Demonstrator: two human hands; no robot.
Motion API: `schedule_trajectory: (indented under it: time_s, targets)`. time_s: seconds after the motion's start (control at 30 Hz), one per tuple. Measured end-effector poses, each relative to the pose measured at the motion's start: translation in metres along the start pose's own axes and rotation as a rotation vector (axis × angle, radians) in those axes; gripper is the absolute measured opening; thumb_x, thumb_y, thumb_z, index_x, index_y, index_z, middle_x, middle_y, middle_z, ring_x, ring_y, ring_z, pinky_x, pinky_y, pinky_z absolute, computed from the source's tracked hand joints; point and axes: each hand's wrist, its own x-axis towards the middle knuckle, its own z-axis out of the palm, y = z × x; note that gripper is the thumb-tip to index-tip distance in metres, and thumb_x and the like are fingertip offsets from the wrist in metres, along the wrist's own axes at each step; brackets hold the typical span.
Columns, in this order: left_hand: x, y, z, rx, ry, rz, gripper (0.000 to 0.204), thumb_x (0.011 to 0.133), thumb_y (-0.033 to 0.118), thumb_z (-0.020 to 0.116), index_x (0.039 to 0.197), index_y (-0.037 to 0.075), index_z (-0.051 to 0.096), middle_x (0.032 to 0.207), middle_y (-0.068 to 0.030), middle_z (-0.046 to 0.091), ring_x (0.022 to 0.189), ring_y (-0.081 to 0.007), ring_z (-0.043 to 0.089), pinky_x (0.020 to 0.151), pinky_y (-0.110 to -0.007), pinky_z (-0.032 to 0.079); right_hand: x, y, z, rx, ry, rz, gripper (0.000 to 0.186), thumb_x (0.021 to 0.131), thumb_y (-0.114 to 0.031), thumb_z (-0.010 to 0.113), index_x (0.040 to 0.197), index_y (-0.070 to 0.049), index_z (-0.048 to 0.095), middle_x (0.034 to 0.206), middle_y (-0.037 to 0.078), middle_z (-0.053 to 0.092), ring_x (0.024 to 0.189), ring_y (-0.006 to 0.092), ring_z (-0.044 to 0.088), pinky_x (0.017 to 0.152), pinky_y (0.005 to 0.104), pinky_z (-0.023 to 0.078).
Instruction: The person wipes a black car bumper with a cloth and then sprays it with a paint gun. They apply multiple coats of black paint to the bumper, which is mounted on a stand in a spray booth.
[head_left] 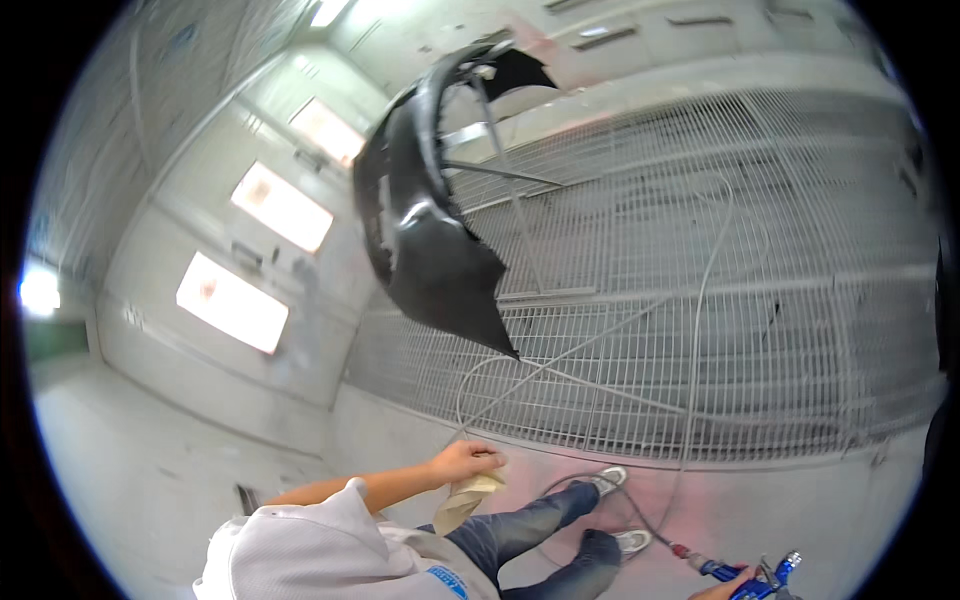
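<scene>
My left hand (468, 462) is closed on a crumpled pale yellow cloth (462, 502), which hangs down in front of my legs. At the lower right edge my right hand (735, 586) is wrapped round a blue spray gun (775, 577); part of that hand is cut off by the picture's edge. A hose with a red coupling (681, 551) runs from the gun toward the floor. Ahead of me a black car bumper (432, 250) is held up on a metal stand (507, 170), apart from both hands.
Metal floor grating (640, 370) stretches ahead and to the right. A long pale hose (707, 290) loops across it, and a darker hose (632, 505) lies close to my shoes (608, 480). Lit panels (232, 302) line the left wall.
</scene>
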Motion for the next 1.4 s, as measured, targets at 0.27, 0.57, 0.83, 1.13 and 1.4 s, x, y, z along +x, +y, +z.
schedule_trajectory:
  time_s: [0.27,0.57,0.83,1.13,1.4]
  targets:
    - [-0.094,-0.018,0.003,0.15,-0.138,0.519,0.056,0.076,0.04,0.079,0.124,0.014,0.066,0.109,-0.0182,0.07,0.095,-0.0323,0.069,0.084,-0.037,0.053,-0.214,-0.271,0.135,-0.021,-0.764,0.019,0.041,0.099,-0.022,0.051,0.135,-0.002,0.049,0.125,0.005,0.063,0.09,0.022,0.069,0.07,0.0295,0.051]
    - [-0.079,-0.099,0.014,0.075,-0.252,0.7,0.049,0.079,0.042,0.072,0.121,0.017,0.066,0.1,-0.0164,0.071,0.09,-0.0371,0.067,0.078,-0.046,0.052,-0.458,-0.357,0.198,0.278,-1.551,-0.121,0.048,0.099,-0.017,0.047,0.14,0.005,0.04,0.135,0.019,0.055,0.131,0.0301,0.05,0.075,0.0357,0.063]
    - [-0.069,-0.335,-0.077,0.073,0.114,0.28,0.029,0.079,0.038,0.072,0.094,0.013,0.07,0.093,-0.0128,0.071,0.089,-0.0339,0.067,0.076,-0.046,0.053,-0.633,-0.334,0.268,0.054,-1.308,-0.059,0.03,0.097,-0.009,0.055,0.126,-0.004,0.053,0.11,0.008,0.068,0.096,0.0142,0.065,0.049,0.0243,0.056]
    - [-0.113,-0.563,-0.091,0.324,-0.107,-0.094,0.029,0.077,0.038,0.072,0.1,0.021,0.075,0.094,-0.0122,0.072,0.089,-0.0347,0.067,0.076,-0.047,0.053,-0.719,-0.323,0.28,-0.091,-1.287,0.006,0.031,0.094,-0.008,0.057,0.125,-0.006,0.052,0.104,0.007,0.068,0.086,0.0132,0.064,0.049,0.0266,0.051]
    - [-0.129,-0.56,-0.069,0.101,0.006,-0.424,0.028,0.083,0.038,0.067,0.099,0.017,0.075,0.095,-0.0138,0.072,0.091,-0.0329,0.069,0.079,-0.044,0.054,-0.715,-0.351,0.315,-0.105,-1.306,-0.148,0.04,0.089,-0.004,0.059,0.128,-0.007,0.051,0.11,0.011,0.069,0.083,0.011,0.062,0.048,0.0239,0.049]
